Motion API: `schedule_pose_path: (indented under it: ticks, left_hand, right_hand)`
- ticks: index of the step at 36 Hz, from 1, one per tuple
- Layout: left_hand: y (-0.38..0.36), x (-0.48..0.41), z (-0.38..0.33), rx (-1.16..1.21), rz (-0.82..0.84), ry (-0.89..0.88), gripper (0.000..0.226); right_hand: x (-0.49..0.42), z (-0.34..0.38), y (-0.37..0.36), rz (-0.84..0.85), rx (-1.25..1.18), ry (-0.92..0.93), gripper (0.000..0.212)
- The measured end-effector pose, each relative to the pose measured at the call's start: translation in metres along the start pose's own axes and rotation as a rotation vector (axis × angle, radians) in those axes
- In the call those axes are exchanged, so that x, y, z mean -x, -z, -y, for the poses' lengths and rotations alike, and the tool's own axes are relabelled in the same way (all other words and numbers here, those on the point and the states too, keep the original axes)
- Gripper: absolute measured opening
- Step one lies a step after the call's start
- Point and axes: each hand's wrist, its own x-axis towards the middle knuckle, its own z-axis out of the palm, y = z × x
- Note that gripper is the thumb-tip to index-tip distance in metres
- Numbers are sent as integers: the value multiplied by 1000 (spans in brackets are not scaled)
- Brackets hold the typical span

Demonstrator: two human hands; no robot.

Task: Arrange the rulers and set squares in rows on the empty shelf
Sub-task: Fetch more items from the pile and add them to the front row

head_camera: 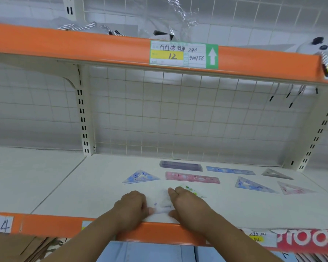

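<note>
Across the white shelf (102,186) our rulers and set squares lie flat: far back a purple ruler (181,166) and a blue ruler (230,170), nearer a pink ruler (192,177), with a blue set square (141,177) to the left and, on the right, another blue set square (254,185), a pink set square (293,188) and a grey set square (275,174). Near the front edge, our left hand (130,207) and right hand (187,203) pinch a clear set square (164,205) between them; something green-printed (190,190) peeks out past the right knuckles
</note>
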Motion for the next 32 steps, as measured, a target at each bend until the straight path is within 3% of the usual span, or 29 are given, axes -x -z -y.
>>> schedule_pose_path:
  ticks: [18,25,32]
  left_hand:
    - [-9,-6,1,-5,-52,-33,31]
    - [-17,-16,-26,41,-163,-101,23]
    - [-30,-33,-69,41,-171,-154,20]
  right_hand:
    - [16,-29,-23,-80,-32,-312,55]
    - [27,-47,-18,-104,-85,-340,51]
    - [46,-92,-12,-115,-145,-401,51]
